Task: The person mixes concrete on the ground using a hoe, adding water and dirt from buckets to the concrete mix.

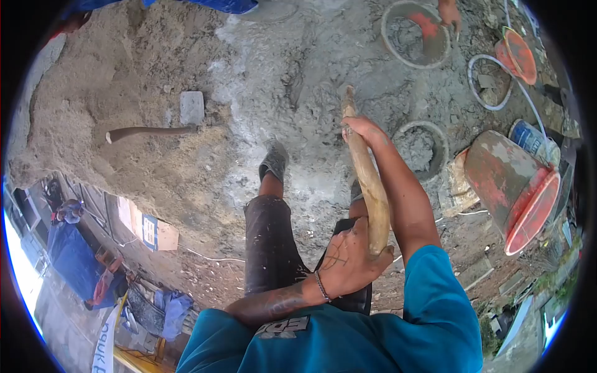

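A long, slightly bent wooden tool handle (368,183) slants forward from my body to wet grey mortar (323,68). My left hand (349,258), with a bracelet at the wrist, is closed round its near end. Farther along, my right hand (365,130) grips the same handle near its far end. Whatever head the tool has is hidden in the mortar. Beside my right forearm stands a bucket (445,149) with grey mortar in it. My boot (273,163) is planted on the mortar's edge.
A hoe (192,108) lies on the sand at left. Another person's hand (449,13) is at a mortar-filled bucket (388,37) at top right. A large mortar-stained bucket (504,177) lies tipped at right, near a pale hose (477,93) and an orange bucket (521,57).
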### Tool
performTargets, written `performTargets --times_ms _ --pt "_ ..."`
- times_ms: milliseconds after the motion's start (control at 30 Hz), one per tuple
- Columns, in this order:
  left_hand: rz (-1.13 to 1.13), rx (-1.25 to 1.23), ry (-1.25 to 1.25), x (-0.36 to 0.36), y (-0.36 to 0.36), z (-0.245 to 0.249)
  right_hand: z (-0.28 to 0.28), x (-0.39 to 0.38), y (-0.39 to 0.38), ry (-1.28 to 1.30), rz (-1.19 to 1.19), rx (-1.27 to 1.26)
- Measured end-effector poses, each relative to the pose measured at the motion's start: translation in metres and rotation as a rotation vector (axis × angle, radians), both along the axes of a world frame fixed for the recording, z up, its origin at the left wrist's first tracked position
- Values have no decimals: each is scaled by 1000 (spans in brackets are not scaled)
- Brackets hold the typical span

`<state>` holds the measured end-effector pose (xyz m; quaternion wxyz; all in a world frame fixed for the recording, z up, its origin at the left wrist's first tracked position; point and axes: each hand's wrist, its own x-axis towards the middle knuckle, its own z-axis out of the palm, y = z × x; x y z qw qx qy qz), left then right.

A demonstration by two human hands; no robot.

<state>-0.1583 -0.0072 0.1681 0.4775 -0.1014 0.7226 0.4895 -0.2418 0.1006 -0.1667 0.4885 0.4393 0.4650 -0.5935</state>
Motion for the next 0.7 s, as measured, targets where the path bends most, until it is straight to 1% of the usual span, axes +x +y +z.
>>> performTargets --times_ms 33,100,133,167,200,233,267,300,333,367,400,433,467,500,533,567,633,667,700 --pt "-107 86 180 0 6 19 23 12 26 -6 -26 69" --pt "-127 183 -7 16 15 47 80 30 59 -3 -146 86" --pt "-129 205 -6 27 13 60 109 41 74 -1 -147 108" --pt "-188 256 53 36 8 71 139 49 89 -14 -193 207" --pt "-248 304 110 40 2 77 160 60 99 -27 -240 302" --pt "-316 320 46 42 -9 76 170 74 108 -19 -235 310" --pt "-383 336 -28 46 -25 71 174 94 117 46 -344 387" --pt "-452 261 -8 52 -42 58 172 110 122 116 -459 465" --pt "-517 184 15 60 -59 37 165 123 119 122 -458 472" --pt "-604 92 26 60 -76 10 155 138 111 184 -552 573" --pt "-586 10 129 82 -98 -37 141 146 105 254 -647 671" --pt "-595 -86 269 98 -114 -84 125 150 103 263 -647 673" --pt "-609 -156 328 110 -127 -136 110 156 102 266 -700 653" --pt "-632 -217 410 111 -132 -169 91 163 104 268 -756 635" --pt "-619 -199 392 108 -134 -203 62 174 114 261 -766 617" --pt "-597 -189 396 115 -138 -245 57 176 119 254 -761 625" --pt "-619 -211 420 104 -130 -262 58 182 122 277 -760 578" --pt "-621 -209 405 112 -127 -261 65 189 122 262 -756 581" --pt "-578 -223 444 116 -122 -263 73 191 121 294 -805 620"
